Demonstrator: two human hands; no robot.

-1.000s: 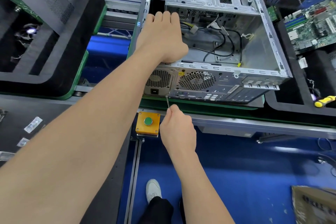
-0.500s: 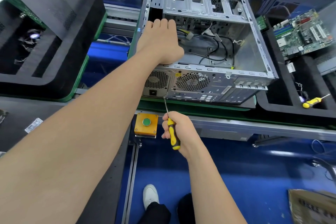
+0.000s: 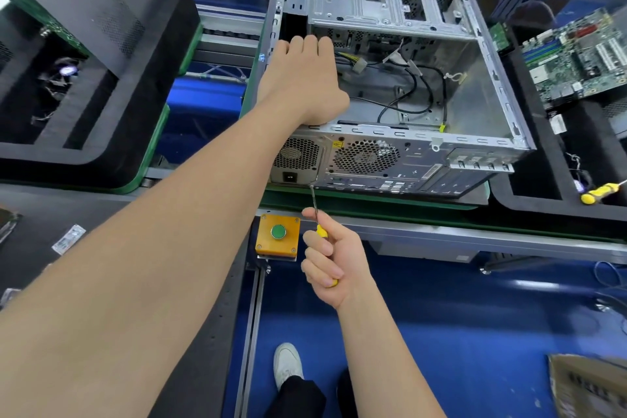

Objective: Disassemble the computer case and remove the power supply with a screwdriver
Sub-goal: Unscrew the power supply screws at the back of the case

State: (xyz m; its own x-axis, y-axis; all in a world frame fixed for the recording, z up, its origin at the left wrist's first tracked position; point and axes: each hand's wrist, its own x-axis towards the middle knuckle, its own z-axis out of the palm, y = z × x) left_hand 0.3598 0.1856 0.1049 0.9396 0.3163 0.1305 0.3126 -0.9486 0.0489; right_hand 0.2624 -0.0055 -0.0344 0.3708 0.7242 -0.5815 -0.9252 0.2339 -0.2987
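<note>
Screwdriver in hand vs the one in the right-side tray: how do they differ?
The held screwdriver is gripped by the right hand; the tray screwdriver lies loose in the black tray. The held one's tip meets the case's rear panel beside the power socket; the tray one touches no case. Both have yellow handles.

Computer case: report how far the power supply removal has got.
Done: computer case is open. In hand: right hand holds the screwdriver tip at the rear panel by the power supply; left hand rests on it. Left: power supply still sits inside.
</note>
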